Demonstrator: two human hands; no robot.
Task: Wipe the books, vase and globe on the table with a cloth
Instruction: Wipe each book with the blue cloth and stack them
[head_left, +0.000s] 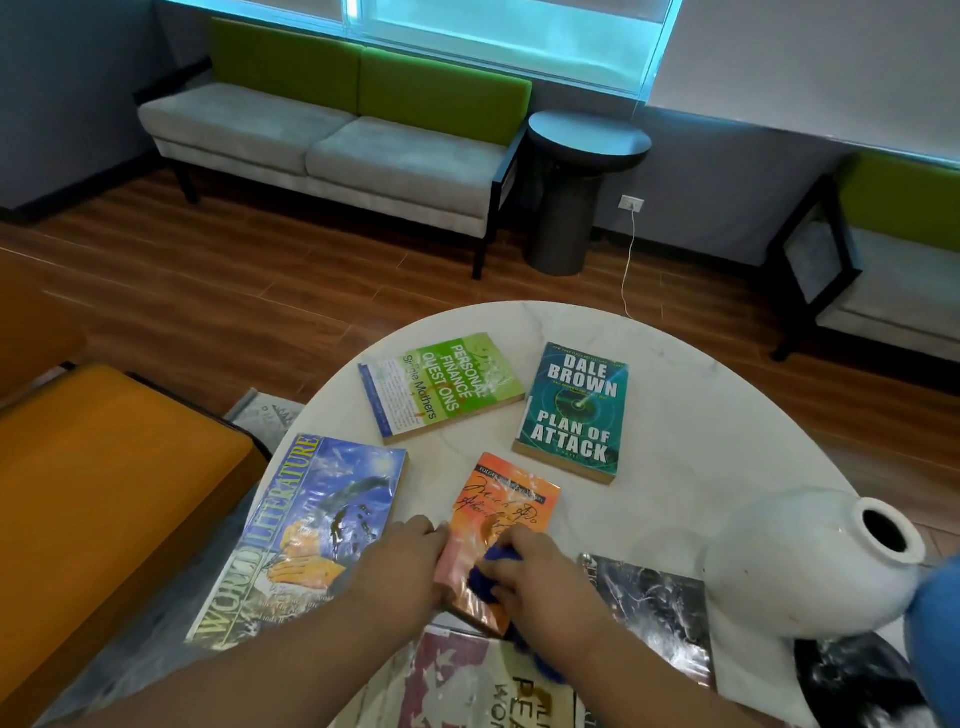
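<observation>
the right hand (535, 577) has its fingers curled round a bunched blue cloth (485, 574), pressing it on the near half of the orange paperback (506, 499) at the near middle of the round white table (675, 374). the left hand (400, 566) grips that book's left edge with bent fingers. the white vase (789, 561) sits on the near right; what its dark mouth holds cannot be told. the world literature book (311, 519) lies left, the green finance book (441, 387) and plan of attack book (574, 410) farther back.
</observation>
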